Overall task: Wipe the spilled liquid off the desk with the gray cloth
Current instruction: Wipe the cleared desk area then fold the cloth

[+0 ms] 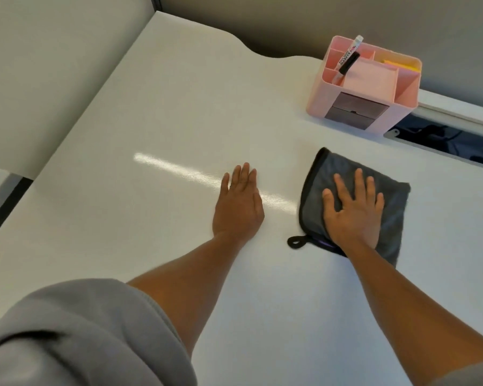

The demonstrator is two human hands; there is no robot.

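A gray cloth (393, 196) with a black hem and a black hanging loop lies folded flat on the white desk (151, 121), right of centre. My right hand (353, 207) presses on it with straight, spread fingers. My left hand (239, 203) rests flat on the bare desk to the left of the cloth, fingers together. No liquid is plainly visible on the surface; a bright streak of reflected light runs between the hands.
A pink desk organizer (357, 107) with a marker (349, 58) and sticky notes stands at the back right. Behind it is a cable slot (441, 135) in the desk. A partition wall (39, 79) borders the desk's left side.
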